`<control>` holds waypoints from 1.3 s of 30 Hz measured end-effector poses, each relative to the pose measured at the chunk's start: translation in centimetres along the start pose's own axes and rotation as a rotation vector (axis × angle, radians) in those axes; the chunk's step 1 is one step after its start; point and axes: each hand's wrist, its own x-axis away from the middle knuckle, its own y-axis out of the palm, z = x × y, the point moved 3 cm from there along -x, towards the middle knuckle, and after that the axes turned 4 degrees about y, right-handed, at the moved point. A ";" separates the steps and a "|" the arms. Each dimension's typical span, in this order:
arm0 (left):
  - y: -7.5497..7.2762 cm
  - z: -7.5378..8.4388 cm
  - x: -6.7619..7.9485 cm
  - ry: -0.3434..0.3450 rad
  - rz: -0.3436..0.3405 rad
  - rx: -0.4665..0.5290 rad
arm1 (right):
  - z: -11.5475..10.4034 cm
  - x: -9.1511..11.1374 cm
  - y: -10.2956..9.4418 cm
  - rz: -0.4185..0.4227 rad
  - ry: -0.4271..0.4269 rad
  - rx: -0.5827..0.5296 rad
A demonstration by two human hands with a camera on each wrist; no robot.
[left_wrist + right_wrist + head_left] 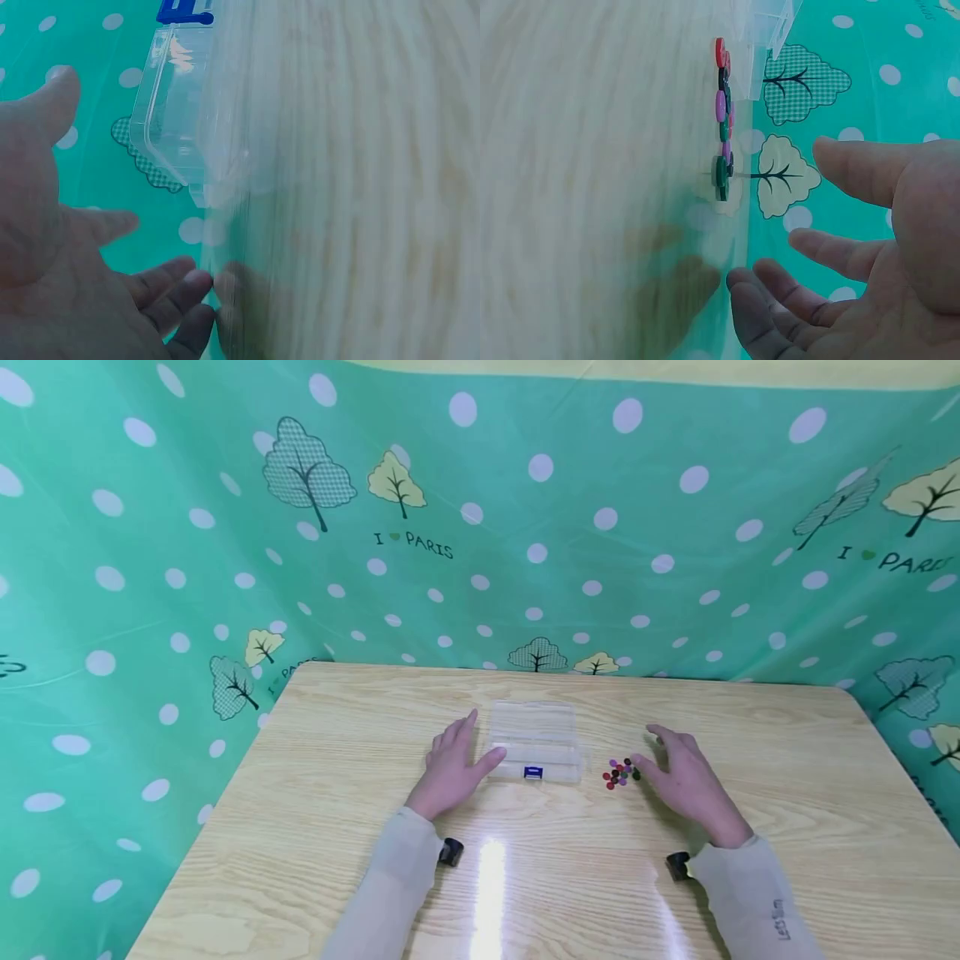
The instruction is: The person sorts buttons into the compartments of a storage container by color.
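A clear plastic box (536,753) with a blue latch (533,772) stands on the table, its clear lid (532,720) raised toward the back. Just left of it is my left hand (452,770), fingers spread and holding nothing; its thumb reaches close to the box's left side. To the right of the box lies a small cluster of round coloured pieces (619,774), red, purple, black and green, flat like buttons. My right hand (688,781) hovers at the right of that cluster, thumb and fingers apart, with nothing in it. The right wrist view shows the pieces (721,112) beyond the fingers.
The pale wood-grain table (315,760) reaches back to a green dotted cloth (510,527) hung behind and at the sides. Dark wrist devices (452,852) sit by both sleeves. A bright light reflection (489,893) shows on the tabletop in front.
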 end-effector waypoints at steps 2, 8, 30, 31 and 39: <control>0.1 -0.1 -0.2 0.013 0.001 0.014 | 0.2 -0.2 0.2 0.000 -0.006 -0.005; 0.4 -0.4 -0.7 0.043 -0.020 0.038 | 0.9 -1.0 0.7 -0.053 -0.032 -0.086; 1.7 -0.8 -2.0 0.081 -0.020 -0.011 | 2.1 -1.3 0.4 -0.121 0.048 -0.162; 1.7 -0.8 -2.0 0.078 -0.022 -0.012 | 2.1 -1.3 0.4 -0.122 0.046 -0.161; 2.2 -1.2 -2.1 0.098 -0.031 -0.042 | 2.4 -1.4 0.4 -0.141 0.050 -0.178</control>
